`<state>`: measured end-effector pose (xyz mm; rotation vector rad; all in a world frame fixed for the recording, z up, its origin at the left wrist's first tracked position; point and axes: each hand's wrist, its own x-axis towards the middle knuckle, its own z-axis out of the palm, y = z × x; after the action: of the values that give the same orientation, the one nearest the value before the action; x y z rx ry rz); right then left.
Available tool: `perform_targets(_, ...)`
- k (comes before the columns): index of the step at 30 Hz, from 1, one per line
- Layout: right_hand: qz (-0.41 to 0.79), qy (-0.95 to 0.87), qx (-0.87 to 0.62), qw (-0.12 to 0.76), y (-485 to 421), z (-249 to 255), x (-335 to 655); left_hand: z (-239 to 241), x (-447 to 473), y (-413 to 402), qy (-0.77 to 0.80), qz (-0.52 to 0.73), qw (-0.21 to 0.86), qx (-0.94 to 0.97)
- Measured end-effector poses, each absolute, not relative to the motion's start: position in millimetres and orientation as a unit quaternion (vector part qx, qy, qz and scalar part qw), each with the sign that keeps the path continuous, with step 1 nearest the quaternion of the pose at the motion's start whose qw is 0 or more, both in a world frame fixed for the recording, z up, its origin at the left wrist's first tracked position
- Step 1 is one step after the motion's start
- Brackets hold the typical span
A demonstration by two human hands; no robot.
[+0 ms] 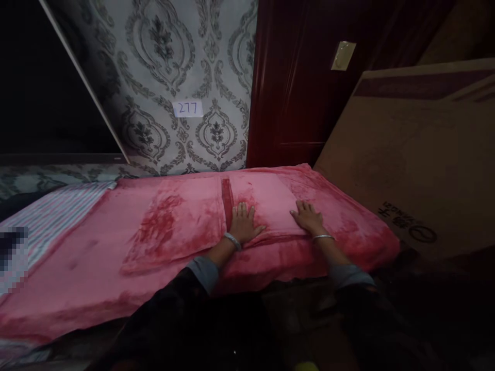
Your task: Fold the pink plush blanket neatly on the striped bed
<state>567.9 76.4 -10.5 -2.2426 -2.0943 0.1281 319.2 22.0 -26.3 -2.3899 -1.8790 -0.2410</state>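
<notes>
blanket point(193, 206) on cover point(88, 247) | box point(398, 149) right | screen point(50, 93) behind left | note point(187, 108) on wall point(216, 77) behind

Free room above pink blanket point(193, 221), cardboard box point(417, 159) at right.

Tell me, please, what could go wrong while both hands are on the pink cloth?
The pink cloth is wrinkled near the left hand and right hand; uneven pressing might deepen the creases. The left bracelet sits close to the fabric and could perhaps snag it. The box stands near the cloth's right end, so shifting that end might bump it.
</notes>
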Motion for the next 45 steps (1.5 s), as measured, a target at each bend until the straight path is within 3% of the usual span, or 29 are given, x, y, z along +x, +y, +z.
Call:
perform_targets(3, 0.008, -0.722, -0.688, 0.071, 70.2, -6.1, 543.8, -25.1, 319.3, 21.6, -0.614, -0.085, 0.046, -0.783)
perform_targets(7, 0.004, -0.795, -0.605, 0.047, 52.6, -19.6, 515.7, -24.6, 318.9, 20.6, -0.615, -0.081, 0.03, -0.784)
perform_targets(16, 0.005, -0.725, -0.688, 0.021, 38.6, -27.4, 555.5, -14.0, 326.8, 11.4, -0.638, -0.074, 0.0, -0.766)
perform_targets(21, -0.018, -0.764, -0.64, 0.078, 13.8, -20.0, 525.3, 5.3, 328.9, -15.8, -0.635, -0.085, -0.031, -0.768)
perform_targets(25, -0.016, -0.822, -0.557, 0.114, -17.8, -26.8, 480.9, 12.6, 303.5, -56.0, -0.621, -0.12, 0.012, -0.774)
perform_targets(32, -0.032, -0.855, -0.502, 0.126, -45.8, -56.4, 451.5, -12.3, 236.6, -94.7, -0.688, -0.096, 0.066, -0.717)
perform_targets(37, -0.015, -0.844, -0.517, 0.14, -49.4, -46.4, 441.7, -27.9, 234.8, -93.4, -0.68, -0.083, 0.064, -0.726)
perform_targets(42, 0.012, -0.873, -0.438, 0.214, -62.5, -33.0, 393.1, -12.2, 228.6, -97.4, -0.662, -0.085, 0.003, -0.745)
perform_targets(45, 0.049, -0.896, -0.394, 0.198, -71.8, -41.5, 370.0, 1.7, 198.5, -106.1, -0.653, -0.104, -0.023, -0.75)
